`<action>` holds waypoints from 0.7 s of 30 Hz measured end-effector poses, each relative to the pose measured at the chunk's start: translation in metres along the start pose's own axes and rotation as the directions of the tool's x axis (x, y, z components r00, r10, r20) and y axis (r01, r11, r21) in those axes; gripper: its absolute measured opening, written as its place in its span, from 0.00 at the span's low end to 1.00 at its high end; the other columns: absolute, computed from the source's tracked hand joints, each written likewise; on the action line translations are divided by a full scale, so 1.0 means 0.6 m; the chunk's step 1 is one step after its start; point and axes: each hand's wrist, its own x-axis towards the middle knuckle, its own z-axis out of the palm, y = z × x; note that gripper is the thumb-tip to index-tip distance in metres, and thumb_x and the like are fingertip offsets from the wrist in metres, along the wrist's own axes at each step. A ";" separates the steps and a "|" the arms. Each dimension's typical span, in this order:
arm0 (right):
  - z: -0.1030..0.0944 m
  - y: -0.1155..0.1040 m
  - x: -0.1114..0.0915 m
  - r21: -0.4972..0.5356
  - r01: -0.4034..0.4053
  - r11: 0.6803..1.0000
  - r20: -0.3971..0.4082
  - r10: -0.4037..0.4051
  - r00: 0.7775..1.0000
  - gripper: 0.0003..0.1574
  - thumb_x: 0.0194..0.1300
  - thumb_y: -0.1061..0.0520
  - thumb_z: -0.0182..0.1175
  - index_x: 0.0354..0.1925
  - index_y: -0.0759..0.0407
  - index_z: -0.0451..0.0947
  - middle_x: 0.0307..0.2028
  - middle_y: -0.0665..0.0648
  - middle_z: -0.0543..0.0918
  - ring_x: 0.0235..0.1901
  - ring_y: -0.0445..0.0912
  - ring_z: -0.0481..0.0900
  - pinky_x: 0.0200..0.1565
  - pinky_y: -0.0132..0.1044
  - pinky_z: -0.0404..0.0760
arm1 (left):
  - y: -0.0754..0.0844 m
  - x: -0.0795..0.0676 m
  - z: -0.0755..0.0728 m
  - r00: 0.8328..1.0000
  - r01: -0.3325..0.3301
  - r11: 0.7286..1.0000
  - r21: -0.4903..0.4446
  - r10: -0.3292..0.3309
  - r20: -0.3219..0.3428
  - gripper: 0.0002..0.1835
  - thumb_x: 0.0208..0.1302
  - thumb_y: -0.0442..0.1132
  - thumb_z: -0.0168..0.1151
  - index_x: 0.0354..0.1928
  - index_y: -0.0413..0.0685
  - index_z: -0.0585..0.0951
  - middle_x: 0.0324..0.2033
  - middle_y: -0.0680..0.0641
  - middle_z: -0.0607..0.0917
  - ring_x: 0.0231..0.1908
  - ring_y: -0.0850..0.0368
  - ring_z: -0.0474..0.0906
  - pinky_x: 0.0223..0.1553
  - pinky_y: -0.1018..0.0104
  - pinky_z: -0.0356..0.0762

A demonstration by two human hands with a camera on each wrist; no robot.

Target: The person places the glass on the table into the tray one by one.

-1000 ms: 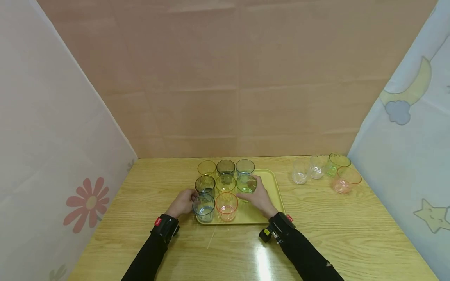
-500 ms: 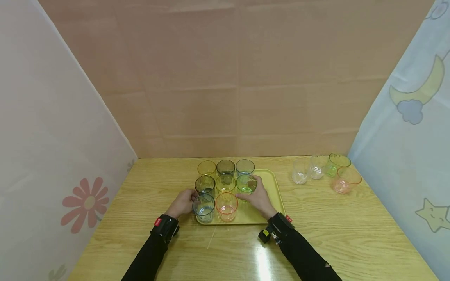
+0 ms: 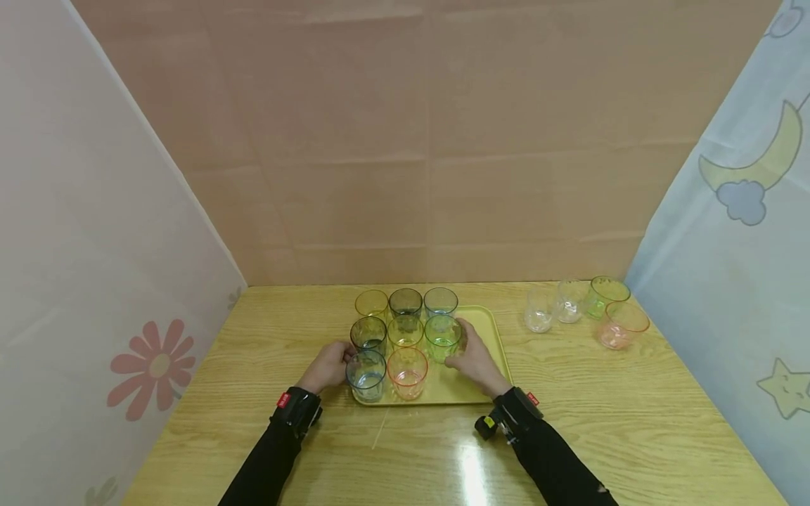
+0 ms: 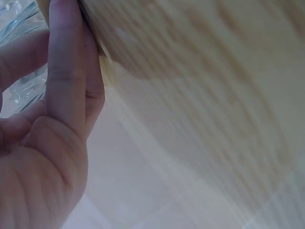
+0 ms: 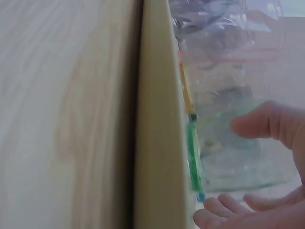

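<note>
Several tinted glasses stand upright in rows on a yellow tray (image 3: pixel 468 390). My right hand (image 3: pixel 474 360) is at the right of the green glass (image 3: pixel 443 343) in the middle row. In the right wrist view its thumb (image 5: pixel 259 125) and fingers are spread apart near the green glass (image 5: pixel 233 157). At the tray's left edge, my left hand (image 3: pixel 328 367) holds the rim beside the blue glass (image 3: pixel 366 379). The left wrist view shows the fingers (image 4: pixel 66 71) along the tray side and the thumb toward the glass. A red-rimmed glass (image 3: pixel 408 376) stands in the front row.
At the right back of the wooden table (image 3: pixel 569 422) stand two clear glasses (image 3: pixel 539 318) (image 3: pixel 569 308), a yellow-green glass (image 3: pixel 604 299) and a pink glass (image 3: pixel 621 329). Brown paper (image 3: pixel 418 176) covers the wall behind. Patterned cloths hang at both sides.
My right hand has let go of the green glass and drawn back a little to the right. The left hand and the tray stay in place.
</note>
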 end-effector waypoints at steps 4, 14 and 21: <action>-0.020 0.001 -0.002 -0.015 0.034 0.999 0.021 -0.034 0.999 0.60 0.51 0.74 0.59 0.76 0.64 0.42 0.75 0.69 0.49 0.74 0.64 0.49 0.70 0.56 0.58 | 0.000 0.001 0.001 1.000 0.003 1.000 0.006 -0.003 -0.008 0.05 0.62 0.31 0.64 0.39 0.36 0.81 0.28 0.48 0.79 0.28 0.57 0.72 0.29 0.66 0.71; -0.083 -0.009 -0.015 0.030 0.125 0.992 -0.114 -0.121 0.986 0.42 0.65 0.71 0.52 0.74 0.69 0.50 0.73 0.71 0.56 0.73 0.63 0.54 0.72 0.51 0.57 | 0.001 -0.001 -0.002 1.000 -0.025 0.999 0.023 0.025 -0.011 0.06 0.61 0.31 0.65 0.38 0.35 0.81 0.27 0.48 0.79 0.28 0.57 0.72 0.29 0.67 0.70; -0.123 0.007 -0.012 0.085 0.182 0.980 -0.339 -0.143 0.930 0.38 0.68 0.66 0.57 0.71 0.70 0.56 0.69 0.70 0.63 0.70 0.60 0.61 0.71 0.47 0.61 | 0.002 -0.001 0.001 1.000 -0.009 1.000 0.012 0.010 -0.013 0.06 0.60 0.30 0.66 0.38 0.35 0.81 0.28 0.48 0.79 0.29 0.57 0.73 0.30 0.66 0.71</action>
